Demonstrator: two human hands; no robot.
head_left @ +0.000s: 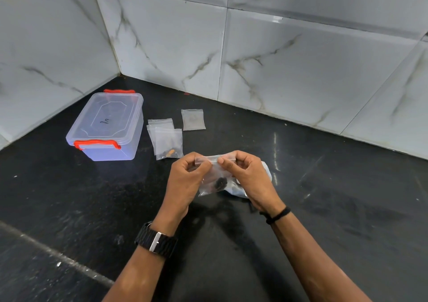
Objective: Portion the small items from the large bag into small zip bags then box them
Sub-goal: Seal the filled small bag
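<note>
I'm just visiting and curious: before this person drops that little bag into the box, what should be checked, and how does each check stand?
1. Both hands hold the small zip bag: left hand and right hand pinch its top strip. Ok.
2. Something inside it: dark pieces show. Ok.
3. Zip fully sealed: cannot tell.
4. Box open to receive it: lid on, red latches down. Not ok.
5. Path to the box: other small bags lie between. Cannot tell.

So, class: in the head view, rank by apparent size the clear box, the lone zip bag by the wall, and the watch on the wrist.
1. clear box, plainly largest.
2 and 3. lone zip bag and watch look alike; the watch sits nearer the camera, so I won't rank them.
</note>
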